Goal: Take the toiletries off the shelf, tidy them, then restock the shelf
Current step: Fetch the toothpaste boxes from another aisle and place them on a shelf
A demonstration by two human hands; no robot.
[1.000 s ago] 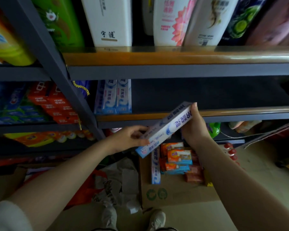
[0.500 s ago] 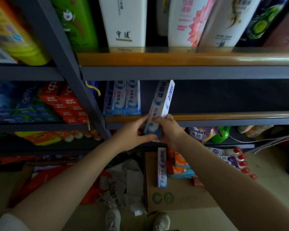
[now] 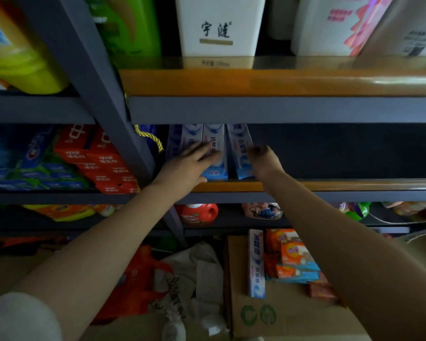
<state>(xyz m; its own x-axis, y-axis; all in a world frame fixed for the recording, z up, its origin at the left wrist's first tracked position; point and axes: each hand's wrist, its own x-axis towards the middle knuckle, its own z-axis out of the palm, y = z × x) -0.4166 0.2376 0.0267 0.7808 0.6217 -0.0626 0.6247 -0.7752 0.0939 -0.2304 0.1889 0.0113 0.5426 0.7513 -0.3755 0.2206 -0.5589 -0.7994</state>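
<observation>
Three blue-and-white toothpaste boxes stand side by side at the left end of the middle shelf [image 3: 330,186]. My left hand [image 3: 190,166] lies with straight fingers across the front of the two left boxes [image 3: 215,141]. My right hand [image 3: 263,161] grips the third, rightmost box [image 3: 240,143] at its lower right side; that box leans slightly. The rest of this shelf, to the right, is dark. One more toothpaste box [image 3: 256,264] lies on a cardboard sheet [image 3: 280,316] on the floor, beside several orange and blue soap packs [image 3: 293,257].
Large bottles and a white box [image 3: 218,25] stand on the upper shelf. Red and blue toothpaste cartons [image 3: 101,161] fill the left bay behind a grey upright post [image 3: 103,99]. A red detergent jug [image 3: 197,214] sits on the lower shelf. Bags and paper [image 3: 190,279] lie on the floor.
Both hands carried the toothpaste box up from in front of the shelf and stood it to the right of the two shelved boxes. My left hand moved onto those two boxes.
</observation>
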